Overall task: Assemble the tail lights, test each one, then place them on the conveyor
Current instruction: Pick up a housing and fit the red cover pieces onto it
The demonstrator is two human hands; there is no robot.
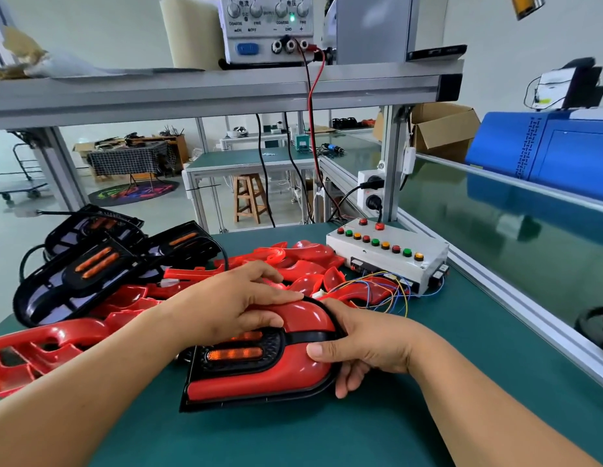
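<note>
Left hand [239, 305] and right hand [364, 348] clasp a glossy red, black-rimmed tail light [259, 382].

A: The tail light [259, 375] is showing a red lens [293, 369], a black rim [192, 404] and two orange bars [234, 353].
B: Yes, and the table mat [428, 382] is looking dark green. The test box [428, 264] is showing white, with red, green and yellow buttons [375, 242] repeating in a row.
A: The loose housings [40, 298] are showing black with orange strips [98, 261].
B: The machine [563, 153] is showing blue.
</note>
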